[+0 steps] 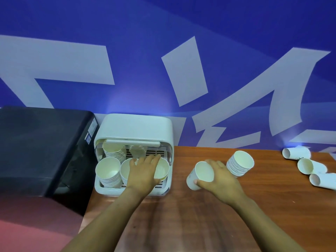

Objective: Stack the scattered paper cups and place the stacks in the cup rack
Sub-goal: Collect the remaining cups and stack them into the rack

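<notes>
On wood-grain table (209,215), right hand (221,180) grips smooth conical paper cup (199,176).

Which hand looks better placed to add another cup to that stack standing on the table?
The right hand: it already grips a single cup just beside the stack. The left hand rests over cups in the rack.

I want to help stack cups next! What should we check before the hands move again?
1. Right hand grips a cup: ok.
2. Left hand out of the cup rack: not ok, it rests over the front stacks.
3. Stack on the table ready to take the cup: ok, open end faces us.
4. Room in the rack for another stack: cannot tell.
5. Loose cups all gathered: not ok, three lie at the right.
</notes>
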`<state>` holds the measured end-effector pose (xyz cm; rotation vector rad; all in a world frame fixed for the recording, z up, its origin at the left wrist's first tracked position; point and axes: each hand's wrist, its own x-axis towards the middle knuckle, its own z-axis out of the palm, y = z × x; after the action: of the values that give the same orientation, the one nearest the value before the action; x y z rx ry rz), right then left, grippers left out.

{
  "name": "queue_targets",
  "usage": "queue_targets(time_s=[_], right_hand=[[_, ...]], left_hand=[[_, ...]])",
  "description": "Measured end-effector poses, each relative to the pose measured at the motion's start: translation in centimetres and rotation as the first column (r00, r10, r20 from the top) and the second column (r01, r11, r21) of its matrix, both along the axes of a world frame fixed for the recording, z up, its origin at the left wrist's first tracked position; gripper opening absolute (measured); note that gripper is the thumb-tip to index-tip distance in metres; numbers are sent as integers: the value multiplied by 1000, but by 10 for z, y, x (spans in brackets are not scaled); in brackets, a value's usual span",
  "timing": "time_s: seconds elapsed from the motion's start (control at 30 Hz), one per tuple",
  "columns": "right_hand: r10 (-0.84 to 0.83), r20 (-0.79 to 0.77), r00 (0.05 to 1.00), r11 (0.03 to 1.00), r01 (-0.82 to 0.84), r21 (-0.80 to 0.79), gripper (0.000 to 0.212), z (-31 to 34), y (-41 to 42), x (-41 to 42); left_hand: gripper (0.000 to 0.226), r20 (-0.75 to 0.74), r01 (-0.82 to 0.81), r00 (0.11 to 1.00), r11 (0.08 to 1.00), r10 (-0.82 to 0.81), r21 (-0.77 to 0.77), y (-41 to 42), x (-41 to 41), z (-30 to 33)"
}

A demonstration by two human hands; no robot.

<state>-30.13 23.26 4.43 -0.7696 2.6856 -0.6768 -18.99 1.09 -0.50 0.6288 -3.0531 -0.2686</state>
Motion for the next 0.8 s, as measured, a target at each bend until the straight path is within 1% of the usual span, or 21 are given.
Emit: queue_targets(time_s=[0.2,0.33,0.4,0.5,0.57,0.67,0.8], right_hand=[[5,6,1000,1000,-5,7,67,-5,2,-5],[9,14,1000,1000,-9,12,65,-8,0,-6],[11,19,1000,1000,-12,22,68,-10,-1,-6],[20,29,999,999,-21,48,78,-15,-2,-6],[27,28,999,998,-29,57,84,-16,-3,-4],[42,14,999,999,-42,9,87,-19,-4,1],[67,-28,997,989,-70,-128,84,-19,-14,11]], left_hand=[[76,102,-4,995,999,10,-55,-3,-15,5],[77,110,-17,994,999,22,-43,-7,-15,6],[80,127,-10,992,999,15,-35,-6,-14,6],[90,236,-1,972,1000,8,-30,-1,-16,5],[95,269,-4,963,999,14,-39,2,-17,4],[96,260,1,966,999,12,-48,4,-14,5],[95,248,-4,969,999,12,-33,3,-5,9]])
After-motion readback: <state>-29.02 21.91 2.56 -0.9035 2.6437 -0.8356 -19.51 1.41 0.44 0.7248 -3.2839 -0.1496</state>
